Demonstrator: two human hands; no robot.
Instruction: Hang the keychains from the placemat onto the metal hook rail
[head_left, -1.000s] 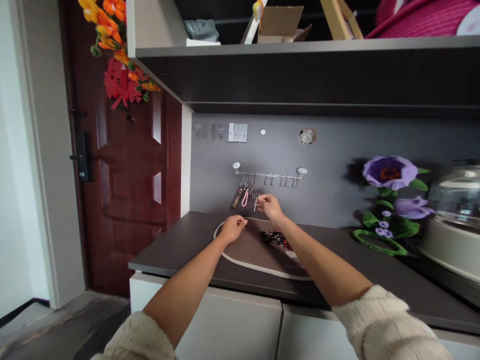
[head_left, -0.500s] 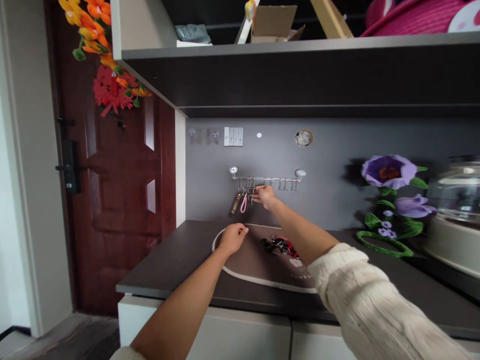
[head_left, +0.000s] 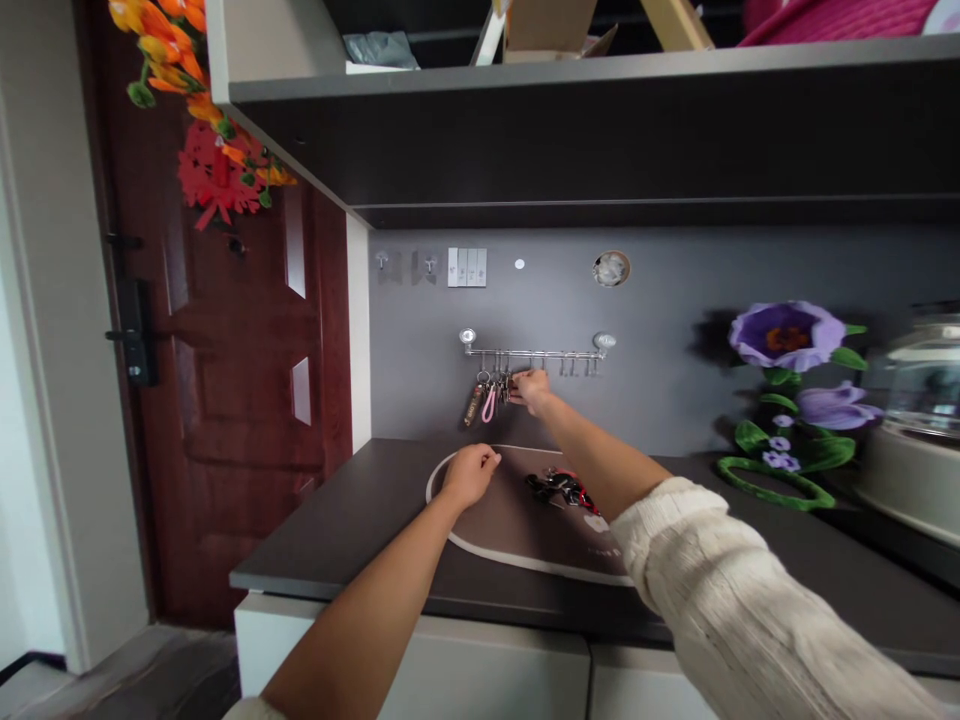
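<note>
Right hand: the right hand [head_left: 531, 391] is raised at the far wall, its fingers bunched against the keys [head_left: 502, 388] hanging from the hook rail; whether they grip a key, I cannot tell.
Left hand: the left hand [head_left: 470, 477] rests on the brown mat [head_left: 495, 531], fingers loosely curled, not clenched, with nothing visible in them.
Keys: hanging at the left end of the stainless hook rail [head_left: 537, 353], just beside a brown fob [head_left: 474, 405] and a pink loop strap [head_left: 489, 404].
Action in hand: right fingers working at the hanging keys.
Mat: a red-and-black bundle [head_left: 561, 490] lies right of the left hand.
Writing: small print at the mat's near right edge; too small to read.
</note>
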